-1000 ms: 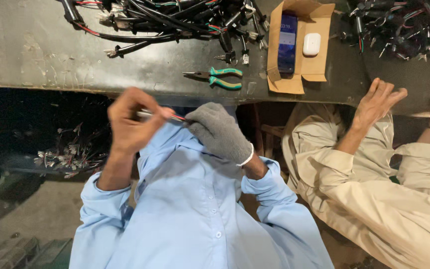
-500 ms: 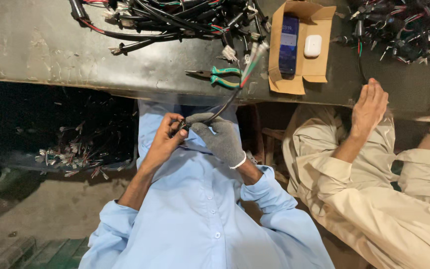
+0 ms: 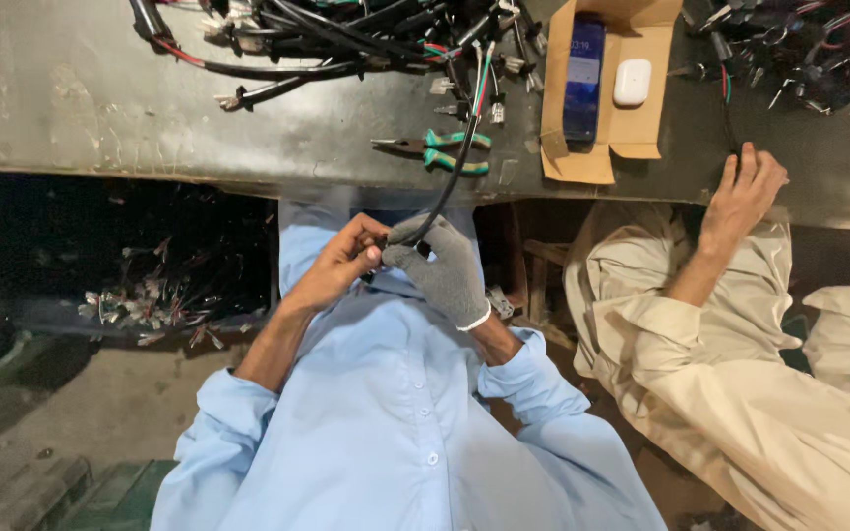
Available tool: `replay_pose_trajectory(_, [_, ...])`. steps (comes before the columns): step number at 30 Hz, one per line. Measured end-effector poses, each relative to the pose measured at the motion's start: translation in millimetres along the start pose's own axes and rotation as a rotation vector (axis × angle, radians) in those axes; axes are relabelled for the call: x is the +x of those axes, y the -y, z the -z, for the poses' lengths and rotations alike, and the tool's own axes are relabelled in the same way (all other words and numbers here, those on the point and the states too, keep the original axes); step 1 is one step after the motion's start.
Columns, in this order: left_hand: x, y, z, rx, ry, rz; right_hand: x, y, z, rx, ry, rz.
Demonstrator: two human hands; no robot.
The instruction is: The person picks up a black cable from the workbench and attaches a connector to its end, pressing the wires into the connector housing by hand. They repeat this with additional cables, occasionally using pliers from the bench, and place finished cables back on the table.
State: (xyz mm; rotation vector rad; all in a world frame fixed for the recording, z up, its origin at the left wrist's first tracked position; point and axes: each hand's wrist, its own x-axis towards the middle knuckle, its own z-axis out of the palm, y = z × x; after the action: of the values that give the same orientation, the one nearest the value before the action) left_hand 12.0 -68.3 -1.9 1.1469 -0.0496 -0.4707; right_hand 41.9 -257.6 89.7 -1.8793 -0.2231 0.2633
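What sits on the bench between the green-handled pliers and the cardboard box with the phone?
Head view: only the black cable crosses there, running from the wire pile to the hands; otherwise bare benchtop between pliers and cardboard box.

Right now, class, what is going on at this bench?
A person in a light blue shirt holds a black cable in both hands: the bare left hand and the grey-gloved right hand pinch its near end. The cable runs up to a wire pile on the table, beside green-handled pliers. A neighbour's hand rests on the table edge.
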Motion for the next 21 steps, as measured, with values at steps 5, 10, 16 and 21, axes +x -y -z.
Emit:
replay_pose_trajectory(5, [1.4,4.1,-23.8,0.545,-0.180,0.023,-5.1,-18.6,-3.8,-0.081,-0.170,-0.072])
replay_pose_trajectory(10, [15.6,9.2,-17.0,0.185,0.014,0.038,0.4,-55.6,2.7,0.102,-0.045,-0.163])
replay_pose_trajectory(16, [9.8,21.2,-32.4,0.424,-0.141,-0.040,-0.6,-84.8,1.3,0.247,0.027,-0.191])
replay_pose_trajectory(21, [0.6,19.1,-32.8,0.528,-0.217,-0.176,-4.7,-67.1,7.1,0.061,0.040,-0.071])
